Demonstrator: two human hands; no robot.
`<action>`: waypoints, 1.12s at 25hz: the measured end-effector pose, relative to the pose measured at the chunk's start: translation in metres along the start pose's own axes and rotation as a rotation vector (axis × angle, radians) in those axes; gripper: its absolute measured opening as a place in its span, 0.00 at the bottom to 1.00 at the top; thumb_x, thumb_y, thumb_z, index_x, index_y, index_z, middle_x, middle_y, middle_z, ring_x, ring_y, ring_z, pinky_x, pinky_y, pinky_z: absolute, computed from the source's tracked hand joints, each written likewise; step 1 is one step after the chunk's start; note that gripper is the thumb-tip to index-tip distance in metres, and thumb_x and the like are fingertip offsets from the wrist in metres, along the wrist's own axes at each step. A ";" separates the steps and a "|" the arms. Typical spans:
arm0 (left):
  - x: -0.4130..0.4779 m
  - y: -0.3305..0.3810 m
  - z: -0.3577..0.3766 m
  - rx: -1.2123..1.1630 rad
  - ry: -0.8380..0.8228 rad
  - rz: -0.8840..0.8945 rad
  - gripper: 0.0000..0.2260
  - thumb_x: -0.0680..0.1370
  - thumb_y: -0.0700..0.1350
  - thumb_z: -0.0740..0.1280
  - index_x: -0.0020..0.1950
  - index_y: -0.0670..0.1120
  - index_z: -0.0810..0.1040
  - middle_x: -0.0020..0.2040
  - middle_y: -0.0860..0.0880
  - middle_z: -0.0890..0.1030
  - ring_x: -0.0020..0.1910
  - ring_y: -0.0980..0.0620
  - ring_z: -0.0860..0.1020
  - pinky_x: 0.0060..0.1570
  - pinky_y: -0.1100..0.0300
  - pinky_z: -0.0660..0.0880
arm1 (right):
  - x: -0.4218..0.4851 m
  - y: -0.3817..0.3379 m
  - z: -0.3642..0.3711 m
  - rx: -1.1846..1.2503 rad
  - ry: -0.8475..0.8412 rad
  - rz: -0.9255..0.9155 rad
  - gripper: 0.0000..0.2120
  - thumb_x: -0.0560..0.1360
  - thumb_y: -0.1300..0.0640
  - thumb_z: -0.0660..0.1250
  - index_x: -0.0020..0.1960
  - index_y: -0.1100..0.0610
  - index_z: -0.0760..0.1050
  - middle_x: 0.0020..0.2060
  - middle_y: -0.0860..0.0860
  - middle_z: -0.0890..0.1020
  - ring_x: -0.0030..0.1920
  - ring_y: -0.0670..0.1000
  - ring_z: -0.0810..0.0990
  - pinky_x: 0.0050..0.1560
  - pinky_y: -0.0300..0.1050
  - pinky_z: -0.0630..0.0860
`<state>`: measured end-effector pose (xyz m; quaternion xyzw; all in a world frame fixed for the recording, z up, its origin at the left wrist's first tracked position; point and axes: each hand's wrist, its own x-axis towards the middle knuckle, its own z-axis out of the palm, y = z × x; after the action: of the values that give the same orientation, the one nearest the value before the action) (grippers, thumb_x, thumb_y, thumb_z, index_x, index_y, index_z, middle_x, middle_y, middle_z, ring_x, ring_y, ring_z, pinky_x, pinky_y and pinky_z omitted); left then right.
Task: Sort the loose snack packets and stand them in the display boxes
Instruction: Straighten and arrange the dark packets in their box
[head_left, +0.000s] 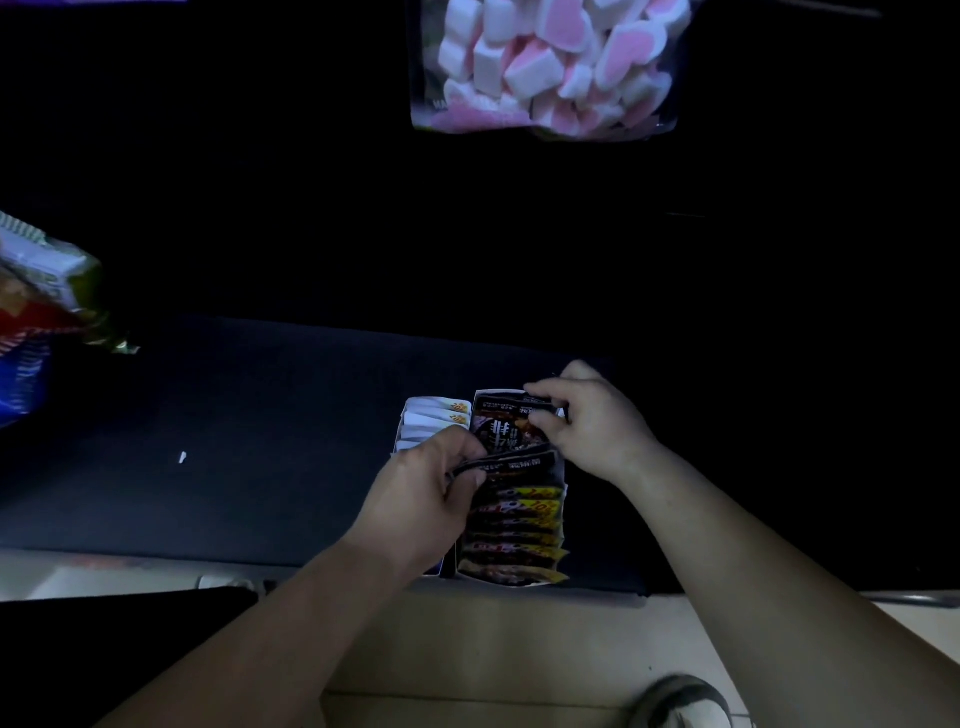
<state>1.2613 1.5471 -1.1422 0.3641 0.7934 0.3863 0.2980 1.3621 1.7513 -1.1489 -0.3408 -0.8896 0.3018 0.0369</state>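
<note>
Two narrow display boxes stand side by side on a dark shelf. The right box (562, 512) holds a row of black packets (511, 540) with yellow corners. The left box (400, 434) holds white packets (434, 415). My left hand (426, 493) pinches the top edge of a black packet (519, 460) in the middle of the right box. My right hand (592, 426) grips a black packet with white characters (506, 428) at the far end of that box, tilted back.
A clear bag of pink and white marshmallows (545, 62) hangs above at the back. Coloured snack bags (41, 296) jut in at the left edge. A small white scrap (182, 457) lies on the dark shelf (260, 441). A shoe (680, 701) rests on the tiled floor below.
</note>
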 end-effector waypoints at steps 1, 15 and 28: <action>0.001 0.001 0.000 -0.042 0.003 -0.027 0.05 0.81 0.44 0.67 0.49 0.56 0.78 0.44 0.58 0.85 0.41 0.61 0.82 0.43 0.55 0.81 | -0.002 0.000 0.000 0.159 0.020 0.042 0.15 0.78 0.63 0.69 0.61 0.49 0.82 0.49 0.44 0.76 0.46 0.42 0.77 0.51 0.38 0.75; 0.009 0.026 -0.006 -0.552 0.056 -0.256 0.06 0.81 0.47 0.68 0.58 0.53 0.78 0.41 0.53 0.85 0.44 0.56 0.84 0.40 0.64 0.79 | -0.018 0.013 -0.001 0.271 -0.115 0.118 0.02 0.77 0.46 0.70 0.46 0.42 0.79 0.49 0.51 0.79 0.50 0.52 0.80 0.52 0.48 0.79; -0.011 0.020 0.008 -0.159 -0.235 -0.180 0.19 0.80 0.48 0.68 0.66 0.67 0.69 0.59 0.63 0.82 0.55 0.59 0.81 0.58 0.53 0.80 | -0.026 -0.032 -0.081 -0.452 -0.025 -0.032 0.04 0.82 0.47 0.66 0.52 0.41 0.79 0.46 0.43 0.82 0.47 0.49 0.79 0.41 0.45 0.75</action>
<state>1.2808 1.5497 -1.1277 0.3094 0.7493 0.3746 0.4500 1.3847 1.7575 -1.0614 -0.3227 -0.9402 0.0982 -0.0465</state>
